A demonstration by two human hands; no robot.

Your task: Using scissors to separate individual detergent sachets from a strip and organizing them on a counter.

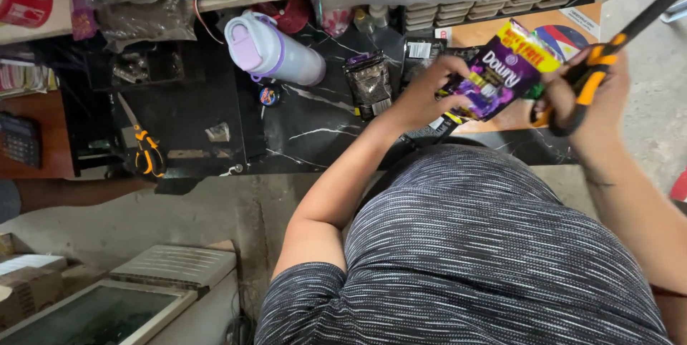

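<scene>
Purple sachet point(494, 76) | pinched in left hand point(426, 94) grip | right hand point(590, 94) grip clasps scissors point(594, 76) beside it

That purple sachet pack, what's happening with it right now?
A person in a striped grey shirt holds the purple sachet pack in the left hand above a black marble counter. The right hand grips orange-handled scissors beside the pack. A lilac water bottle and a second pair of scissors lie on the counter.
</scene>
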